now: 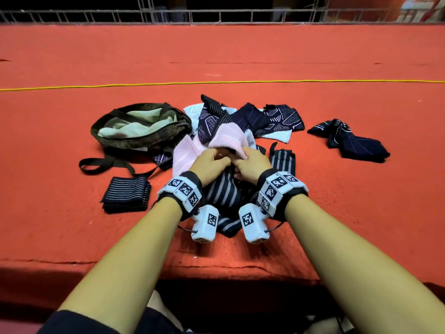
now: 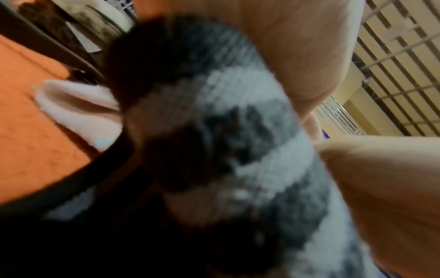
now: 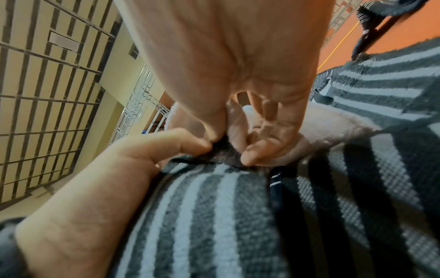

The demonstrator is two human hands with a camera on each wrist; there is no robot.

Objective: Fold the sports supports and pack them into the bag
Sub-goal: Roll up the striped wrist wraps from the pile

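Observation:
A grey-and-black striped support (image 1: 224,191) lies in front of me on the red cloth. My left hand (image 1: 212,162) and right hand (image 1: 250,162) meet at its far edge and both pinch that dark edge. The right wrist view shows this pinch: right hand (image 3: 228,148) from above, left hand (image 3: 107,178) from the lower left, striped support (image 3: 202,216) below. A pink support (image 1: 228,136) lies just beyond my fingers. The olive bag (image 1: 125,143) stands open at the left, its lining pale green. The left wrist view is blurred, filled by the striped support (image 2: 250,131).
A folded striped support (image 1: 126,195) lies at the front left, near the bag's strap (image 1: 103,163). A heap of dark patterned supports (image 1: 252,116) sits behind, and another dark one (image 1: 354,143) lies apart at the right. A yellow cord (image 1: 216,82) crosses farther back.

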